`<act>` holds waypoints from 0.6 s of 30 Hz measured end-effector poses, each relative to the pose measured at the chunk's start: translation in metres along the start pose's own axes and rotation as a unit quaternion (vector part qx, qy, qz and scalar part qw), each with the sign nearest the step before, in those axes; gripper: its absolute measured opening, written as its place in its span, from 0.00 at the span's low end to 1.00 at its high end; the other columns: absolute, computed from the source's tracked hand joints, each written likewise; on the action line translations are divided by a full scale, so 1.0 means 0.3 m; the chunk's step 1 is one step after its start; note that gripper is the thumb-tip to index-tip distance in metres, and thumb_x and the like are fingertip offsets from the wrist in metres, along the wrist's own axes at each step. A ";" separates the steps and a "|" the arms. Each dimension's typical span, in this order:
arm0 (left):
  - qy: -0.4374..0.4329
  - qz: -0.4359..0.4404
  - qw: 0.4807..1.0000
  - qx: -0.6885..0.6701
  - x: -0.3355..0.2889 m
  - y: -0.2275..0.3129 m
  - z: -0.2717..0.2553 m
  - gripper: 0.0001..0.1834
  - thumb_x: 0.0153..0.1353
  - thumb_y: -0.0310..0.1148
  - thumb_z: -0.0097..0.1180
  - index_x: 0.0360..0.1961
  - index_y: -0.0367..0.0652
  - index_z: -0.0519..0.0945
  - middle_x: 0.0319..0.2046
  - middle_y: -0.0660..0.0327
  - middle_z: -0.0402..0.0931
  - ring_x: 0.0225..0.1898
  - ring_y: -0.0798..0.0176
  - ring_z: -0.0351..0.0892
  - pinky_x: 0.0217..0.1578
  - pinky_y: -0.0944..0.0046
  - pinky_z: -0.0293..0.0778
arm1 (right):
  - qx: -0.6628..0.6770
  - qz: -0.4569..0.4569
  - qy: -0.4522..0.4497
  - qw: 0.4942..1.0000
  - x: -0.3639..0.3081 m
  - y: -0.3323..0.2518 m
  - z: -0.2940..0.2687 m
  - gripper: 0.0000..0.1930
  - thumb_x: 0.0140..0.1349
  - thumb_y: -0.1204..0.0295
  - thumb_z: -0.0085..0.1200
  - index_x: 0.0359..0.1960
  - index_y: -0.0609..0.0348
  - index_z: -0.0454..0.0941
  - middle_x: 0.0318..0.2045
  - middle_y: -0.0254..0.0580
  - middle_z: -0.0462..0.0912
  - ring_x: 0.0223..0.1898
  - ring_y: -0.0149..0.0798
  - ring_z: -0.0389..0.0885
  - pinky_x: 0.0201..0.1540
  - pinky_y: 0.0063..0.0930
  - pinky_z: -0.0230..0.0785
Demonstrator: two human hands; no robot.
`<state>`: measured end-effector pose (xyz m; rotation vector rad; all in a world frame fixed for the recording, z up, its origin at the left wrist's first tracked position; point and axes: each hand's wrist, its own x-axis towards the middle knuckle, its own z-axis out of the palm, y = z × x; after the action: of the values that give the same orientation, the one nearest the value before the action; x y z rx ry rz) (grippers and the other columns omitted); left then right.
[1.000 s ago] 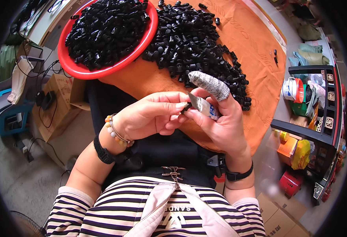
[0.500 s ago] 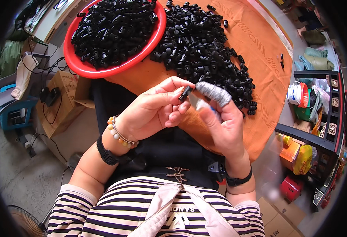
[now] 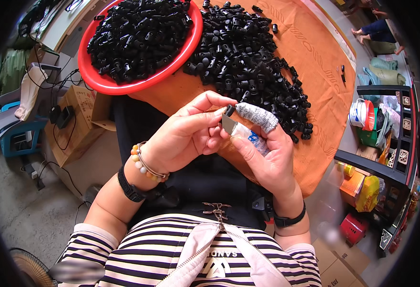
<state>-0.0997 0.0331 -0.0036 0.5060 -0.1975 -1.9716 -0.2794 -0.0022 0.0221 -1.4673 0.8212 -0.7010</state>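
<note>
My left hand [image 3: 189, 125] pinches a small black plastic part [image 3: 230, 110] between thumb and fingertips, with the other fingers curled below. In my right hand [image 3: 274, 160] is a flat metal blade [image 3: 228, 124] whose grip is wrapped in white material with blue marks. The blade's edge lies against the part or right beside it; contact is hard to make out. A grey knitted cover [image 3: 258, 116] sits on my right index finger, which reaches toward the part. Just beyond my hands, a heap of similar black parts [image 3: 246, 62] spreads over an orange cloth [image 3: 320, 86].
A red basin [image 3: 191, 57] full of black parts stands at the far left of the cloth. Cardboard box [image 3: 78, 124] and grey chair [image 3: 4, 115] are at left. A dark shelf rack [image 3: 370, 165] stands at right. Another person's legs [image 3: 377, 29] show at the far right.
My right hand has brought the blade up to the black part, and the blade now shows clearly. My left hand has barely moved. A person's legs have appeared at the far right.
</note>
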 end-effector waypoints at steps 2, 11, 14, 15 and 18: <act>0.002 -0.001 1.000 0.004 -0.002 -0.002 -0.002 0.13 0.64 0.30 0.45 0.49 0.45 0.69 0.26 0.63 0.73 0.21 0.75 0.68 0.21 0.78 0.62 | -0.006 -0.010 0.013 1.000 -0.002 0.006 0.003 0.20 0.57 0.79 0.54 0.51 0.67 0.68 0.38 0.40 0.79 0.36 0.22 0.75 0.38 0.14 0.68; 0.003 0.002 1.000 0.002 -0.005 0.001 -0.002 0.13 0.64 0.29 0.45 0.49 0.45 0.69 0.25 0.65 0.72 0.21 0.80 0.67 0.22 0.80 0.62 | -0.007 -0.025 0.031 0.999 0.000 0.009 0.011 0.18 0.56 0.78 0.55 0.50 0.66 0.70 0.35 0.39 0.81 0.34 0.21 0.75 0.36 0.15 0.69; -0.006 0.007 1.000 -0.001 -0.004 -0.001 -0.003 0.13 0.64 0.30 0.45 0.49 0.45 0.69 0.25 0.66 0.71 0.22 0.80 0.67 0.23 0.80 0.62 | -0.015 -0.030 0.031 0.999 0.000 0.013 0.012 0.19 0.56 0.78 0.55 0.50 0.65 0.70 0.35 0.39 0.81 0.33 0.22 0.76 0.35 0.16 0.69; -0.013 0.009 1.000 -0.003 -0.005 -0.001 -0.004 0.13 0.64 0.30 0.45 0.49 0.45 0.69 0.26 0.67 0.71 0.23 0.80 0.68 0.23 0.80 0.62 | -0.024 -0.034 0.033 0.999 0.001 0.016 0.013 0.19 0.56 0.78 0.55 0.50 0.65 0.69 0.35 0.40 0.81 0.33 0.23 0.76 0.35 0.16 0.70; 0.035 0.046 0.998 -0.002 -0.001 -0.018 0.013 0.12 0.63 0.30 0.45 0.49 0.45 0.70 0.27 0.69 0.71 0.26 0.80 0.68 0.25 0.80 0.63 | -0.066 -0.065 0.040 0.995 0.011 0.015 0.019 0.19 0.56 0.78 0.55 0.50 0.65 0.69 0.35 0.42 0.81 0.32 0.24 0.77 0.35 0.17 0.70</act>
<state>-0.1057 0.0356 -0.0021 0.5541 -0.1700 -1.8613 -0.2732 -0.0017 0.0170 -1.6308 0.8521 -0.8220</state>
